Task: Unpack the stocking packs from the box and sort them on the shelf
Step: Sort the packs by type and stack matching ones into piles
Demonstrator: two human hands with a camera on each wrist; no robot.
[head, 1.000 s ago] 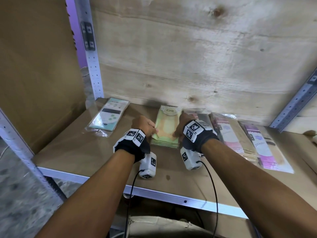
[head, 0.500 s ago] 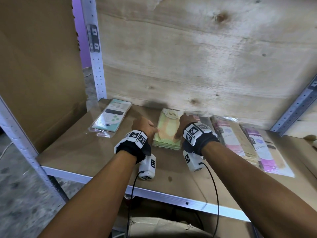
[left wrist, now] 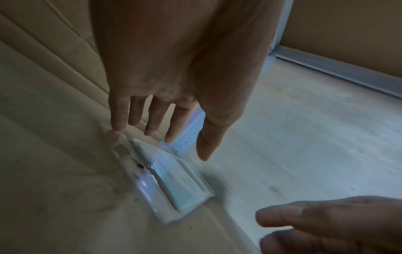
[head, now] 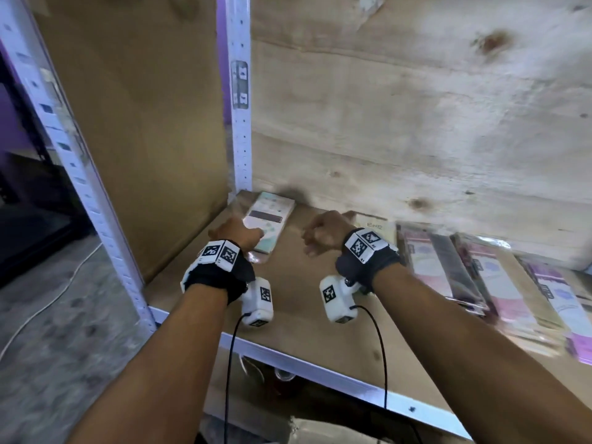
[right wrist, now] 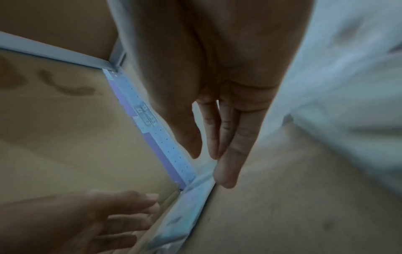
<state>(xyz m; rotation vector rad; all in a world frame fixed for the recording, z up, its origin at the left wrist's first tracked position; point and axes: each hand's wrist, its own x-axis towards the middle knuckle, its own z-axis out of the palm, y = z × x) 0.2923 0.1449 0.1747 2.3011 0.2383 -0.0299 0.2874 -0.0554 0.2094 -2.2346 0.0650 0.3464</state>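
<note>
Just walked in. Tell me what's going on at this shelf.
A person is sorting stocking packs on a wooden shelf. Both hands are out over the board and hold nothing: the left hand reaches with straight fingers over the mint-green pack near the back left corner, and the right hand hovers beside it. The green pack stack sits behind the right hand, with pink and purple packs lined up further right.

The wooden shelf (head: 298, 318) held a pale green pack (head: 270, 224) at the back left; pink and purple packs (head: 499, 283) lay on the right.
</note>
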